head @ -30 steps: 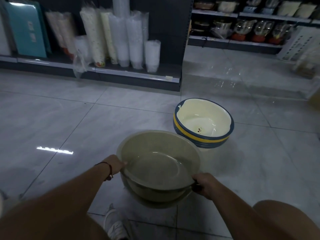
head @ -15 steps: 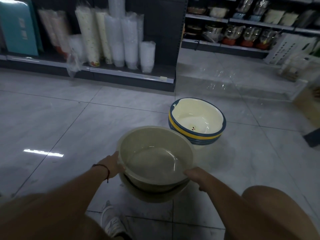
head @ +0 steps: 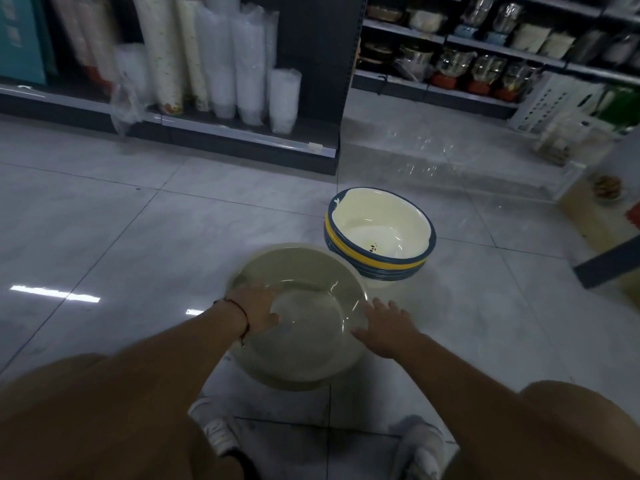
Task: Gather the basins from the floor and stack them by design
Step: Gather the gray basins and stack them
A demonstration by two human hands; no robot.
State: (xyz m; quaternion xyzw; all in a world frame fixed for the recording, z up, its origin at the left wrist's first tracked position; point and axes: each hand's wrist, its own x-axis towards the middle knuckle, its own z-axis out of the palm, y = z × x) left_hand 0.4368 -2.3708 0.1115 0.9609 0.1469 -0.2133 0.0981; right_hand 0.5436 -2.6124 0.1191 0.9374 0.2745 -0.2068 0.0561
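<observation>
On grey floor tiles (head: 104, 230) (shop shelves (head: 242, 133) behind), both hands' fingers lie spread on green basins (head: 304, 341).

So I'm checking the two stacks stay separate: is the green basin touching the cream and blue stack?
Cannot tell. In the head view the green basin's far rim overlaps the foot of the cream and blue stack, so no gap or contact shows plainly.

Grey tiled floor (head: 104, 237), shelf w/ stacked plastic cups (head: 221, 64) at back, glass jars (head: 485, 64) far right shelf, white sneakers (head: 218, 431)
</observation>
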